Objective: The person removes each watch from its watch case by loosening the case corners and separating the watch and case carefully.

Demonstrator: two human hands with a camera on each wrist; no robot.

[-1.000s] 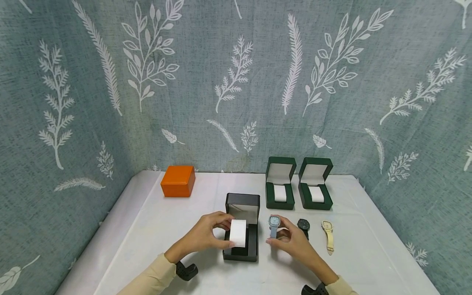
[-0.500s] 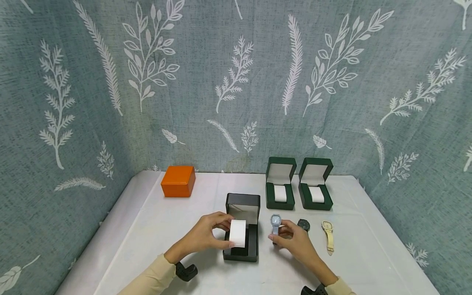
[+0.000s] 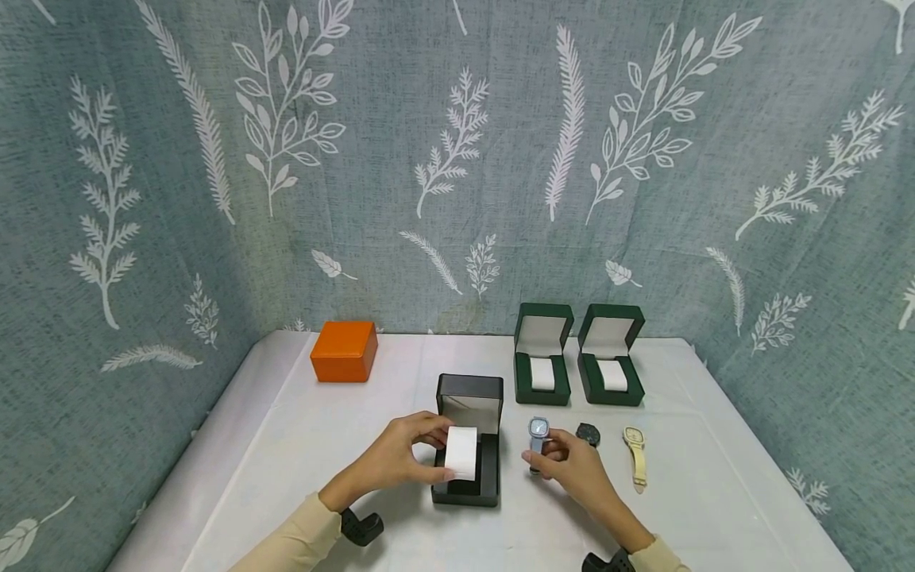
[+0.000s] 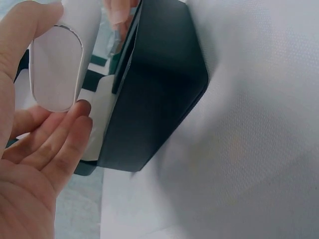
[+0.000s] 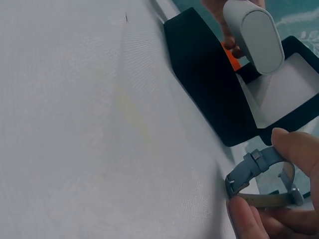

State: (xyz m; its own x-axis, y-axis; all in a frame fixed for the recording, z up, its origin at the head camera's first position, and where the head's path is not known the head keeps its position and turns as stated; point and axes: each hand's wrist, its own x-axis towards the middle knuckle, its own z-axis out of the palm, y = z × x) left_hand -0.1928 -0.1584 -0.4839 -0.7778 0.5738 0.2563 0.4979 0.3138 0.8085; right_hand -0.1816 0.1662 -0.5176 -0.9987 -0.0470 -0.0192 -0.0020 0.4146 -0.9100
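Observation:
My left hand (image 3: 400, 453) holds a white watch cushion (image 3: 461, 453) over the base of an open black watch box (image 3: 472, 386). In the left wrist view, thumb and fingers grip opposite sides of the cushion (image 4: 57, 69), whose oval end faces the camera. To the right of the box, my right hand (image 3: 575, 473) pinches a light blue watch (image 3: 538, 429), dial up. Its buckled strap (image 5: 244, 172) forms a loop between thumb and fingers in the right wrist view. A black watch (image 3: 588, 434) lies just beyond that hand, its strap hidden.
A pale yellow watch (image 3: 635, 457) lies farther right on the white tablecloth (image 3: 286, 445). Two green boxes (image 3: 543, 316) with raised lids and white cushions stand at the back right. A closed orange box (image 3: 344, 351) sits at the back left, before a leaf-patterned curtain.
My right hand has shifted slightly right with the blue watch, now covering the black watch's strap. The left hand and its cushion have stayed in place.

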